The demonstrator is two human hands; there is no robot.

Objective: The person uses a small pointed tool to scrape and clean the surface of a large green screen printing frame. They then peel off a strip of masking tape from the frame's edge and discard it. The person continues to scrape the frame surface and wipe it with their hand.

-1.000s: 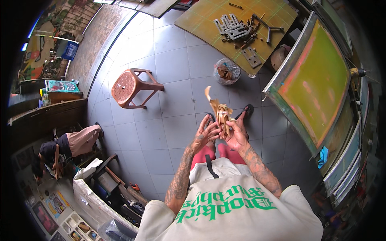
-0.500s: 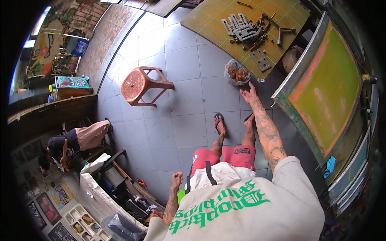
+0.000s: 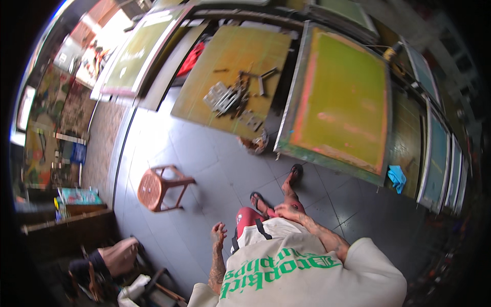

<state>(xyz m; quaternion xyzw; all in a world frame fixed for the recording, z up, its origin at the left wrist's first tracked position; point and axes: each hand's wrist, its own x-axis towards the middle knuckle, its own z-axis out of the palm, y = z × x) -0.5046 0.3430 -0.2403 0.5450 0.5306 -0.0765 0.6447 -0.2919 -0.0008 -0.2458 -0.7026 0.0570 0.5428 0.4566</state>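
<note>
My left hand (image 3: 219, 234) hangs over the floor beside my shorts, empty, its fingers loosely bent and apart. My right hand (image 3: 289, 212) is drawn in before my thigh, near the red shorts (image 3: 247, 218). It is slightly blurred, with its fingers loosely extended and nothing seen in them. Ahead, away from both hands, a yellowish board (image 3: 204, 105) carries slotted metal plates (image 3: 221, 97), a heap of bolts (image 3: 239, 92) and a three-armed wrench (image 3: 263, 82). A clear plastic bag with brown contents (image 3: 255, 143) lies on the floor by the board's near edge.
A brown plastic stool (image 3: 159, 187) stands on the grey tiles at the left. To the right leans a large framed printing screen (image 3: 342, 102), with a blue cloth (image 3: 396, 178) beside its lower corner. Another person (image 3: 110, 261) is at the lower left.
My view has swung right and up toward the board and screens. My right hand, earlier stretched toward the plastic bag, has come back to my thigh. My left hand's fingers have loosened.
</note>
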